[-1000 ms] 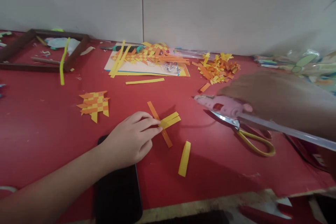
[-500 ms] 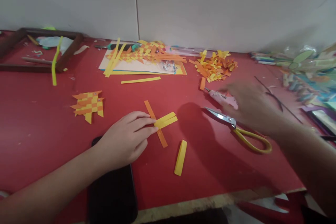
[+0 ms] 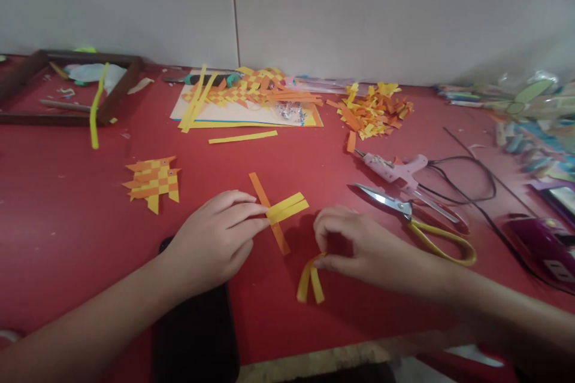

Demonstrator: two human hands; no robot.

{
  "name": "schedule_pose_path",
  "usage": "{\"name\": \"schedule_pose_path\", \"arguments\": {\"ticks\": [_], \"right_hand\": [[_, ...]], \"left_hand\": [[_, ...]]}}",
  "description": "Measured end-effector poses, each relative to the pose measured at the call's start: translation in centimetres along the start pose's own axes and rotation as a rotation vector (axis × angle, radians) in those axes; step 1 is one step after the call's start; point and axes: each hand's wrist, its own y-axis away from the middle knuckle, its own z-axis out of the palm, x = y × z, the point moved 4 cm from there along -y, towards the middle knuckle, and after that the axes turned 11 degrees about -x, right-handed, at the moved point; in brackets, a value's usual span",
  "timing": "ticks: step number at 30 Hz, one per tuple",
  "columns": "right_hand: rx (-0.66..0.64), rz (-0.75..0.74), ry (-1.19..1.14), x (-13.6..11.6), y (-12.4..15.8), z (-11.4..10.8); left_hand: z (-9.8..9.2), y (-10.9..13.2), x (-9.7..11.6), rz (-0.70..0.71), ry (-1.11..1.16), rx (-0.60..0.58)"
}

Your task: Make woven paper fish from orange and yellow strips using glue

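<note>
My left hand (image 3: 220, 238) lies on the red table (image 3: 67, 221), its fingertips pressing the folded yellow strip (image 3: 287, 207) where it crosses an orange strip (image 3: 269, 211). My right hand (image 3: 363, 248) pinches the upper end of a second folded yellow strip (image 3: 309, 280), which hangs open in two leaves just in front of the crossed strips. A finished woven orange-and-yellow paper fish (image 3: 153, 181) lies to the left.
A pink glue gun (image 3: 393, 169) with its black cord and yellow-handled scissors (image 3: 422, 224) lie to the right. Paper scraps (image 3: 372, 111), a card with woven strips (image 3: 251, 105), a wooden frame (image 3: 67, 87) and a black phone (image 3: 197, 335) are also on the table.
My right hand set the glue gun down on the table beside the scissors, then came back and took hold of the loose folded yellow strip. My left hand stayed on the crossed strips.
</note>
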Motion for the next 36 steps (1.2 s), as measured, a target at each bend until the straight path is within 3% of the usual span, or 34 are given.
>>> {"name": "schedule_pose_path", "arguments": {"ticks": [6,8,11,15,25,30,36], "right_hand": [[0.034,-0.048,-0.509,-0.1,-0.2,-0.4],[0.037,-0.066,-0.591,-0.4,-0.5,-0.6],[0.032,-0.116,-0.659,-1.7,-0.9,-0.7],[-0.009,-0.122,-0.650,-3.7,-1.6,-0.3],[-0.134,-0.115,-0.529,-4.9,-2.6,0.6],[-0.083,-0.116,-0.636,-4.5,-2.9,0.4],[0.041,-0.119,-0.691,-3.8,-3.0,0.1]], "left_hand": [[-0.2,-0.1,0.1,-0.018,0.055,0.023],[-0.6,-0.3,0.0,-0.132,0.224,0.051],[-0.8,-0.3,-0.2,-0.439,0.663,0.045],[-0.8,-0.3,0.9,-0.510,1.015,0.012],[-0.3,-0.6,1.7,-0.468,1.013,-0.121],[-0.1,-0.2,1.1,-0.604,1.176,-0.100],[-0.1,0.2,0.4,-0.605,1.232,-0.037]]}}
